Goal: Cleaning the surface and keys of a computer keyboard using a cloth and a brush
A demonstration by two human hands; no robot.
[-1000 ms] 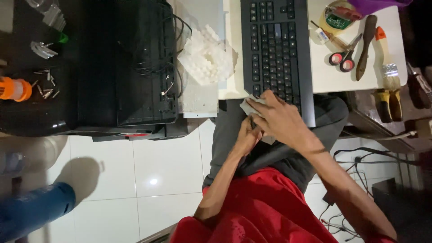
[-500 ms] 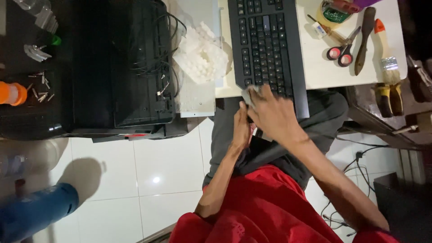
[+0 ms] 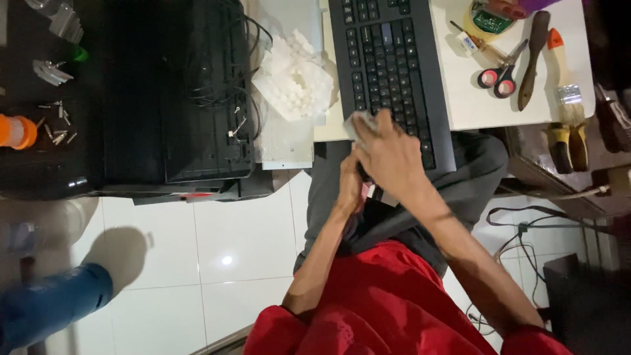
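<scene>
1. Your right hand [image 3: 394, 158] lies on the near left corner of the keyboard [image 3: 388, 66]. Its fingers are curled down and pinch a pale wad [image 3: 360, 123] flat against the keys.
2. The wad is small, crumpled and soft-looking. Whether it is cloth or tissue cannot be told. It sits at the keyboard's near left edge, half under your fingertips.
3. Your left hand [image 3: 351, 184] is tucked against the keyboard's near edge, just below the right hand. Its fingers are hidden, so whether its grip is spread or closed cannot be told.
4. The keyboard is black, hard plastic, long and flat, with rows of low square keys. Its near end overhangs the desk [image 3: 460, 105] above your lap.
5. Judged from this, the step in hand is rubbing the keys at that corner. A further stroke would call for even pressure along the rows, with the left hand bracing the overhanging end so it does not tip.
6. On the smooth white desk to the right lie:
   - scissors [image 3: 499, 73] with red-ringed handles
   - a wooden handle [image 3: 531, 59]
   - a brush [image 3: 569, 92] with pale bristles
7. Left of the keyboard is a heap of white, knobbly plastic pieces [image 3: 296, 82]. Beyond it is a black open housing [image 3: 177, 98] with thin wires.
8. Small metal screws [image 3: 56, 131] lie loose near an orange cap [image 3: 14, 131].
9. The floor [image 3: 217, 243] is glossy white tile.
</scene>
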